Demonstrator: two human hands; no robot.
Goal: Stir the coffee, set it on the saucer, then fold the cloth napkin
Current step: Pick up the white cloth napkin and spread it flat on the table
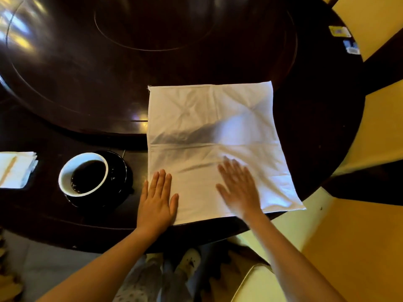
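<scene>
A white cloth napkin [213, 118] lies spread flat on the dark round table [87, 83], creased across its middle. My left hand [158, 199] rests palm down on its near left corner, fingers apart. My right hand [238, 188] lies flat on the napkin's near middle, blurred by motion, holding nothing. To the left, a white cup of black coffee [84, 174] stands on a black saucer [121, 171].
A stack of white paper napkins [16, 168] sits at the far left edge. Small packets [340, 31] lie at the table's far right. A raised round centre disc [152, 25] fills the table's back. Yellow chair cushions [375, 131] stand to the right.
</scene>
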